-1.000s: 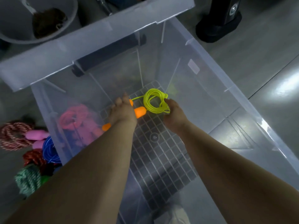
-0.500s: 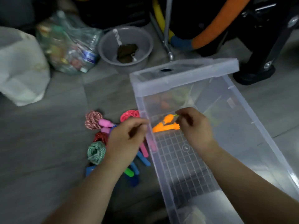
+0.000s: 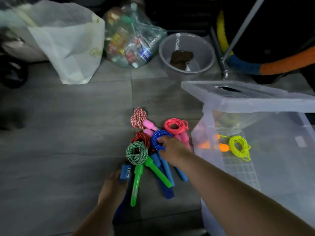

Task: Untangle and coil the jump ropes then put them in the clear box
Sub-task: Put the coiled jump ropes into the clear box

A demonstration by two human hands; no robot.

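Right fingers point(image 3: 161, 140) curled into blue rope coil point(image 3: 156, 135), pinching its loops. Right hand point(image 3: 172, 152) over pile on floor point(image 3: 68, 133). Left hand point(image 3: 113, 189) touches dark blue handle point(image 3: 125, 172); whether it grips, I cannot tell. Neon yellow rope point(image 3: 239, 147) already in clear box point(image 3: 211, 150). Risk I see: blue handles lie under green rope point(image 3: 137, 152) handles, so lift could drag neighbours, spring coil open, retangle pile.

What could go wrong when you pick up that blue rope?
The right hand holds the blue rope coil, which is packed against the green-and-white coil and the red coil. Lifting it might drag those loose. The light blue handles lie crossed with a green handle, so they could snag.
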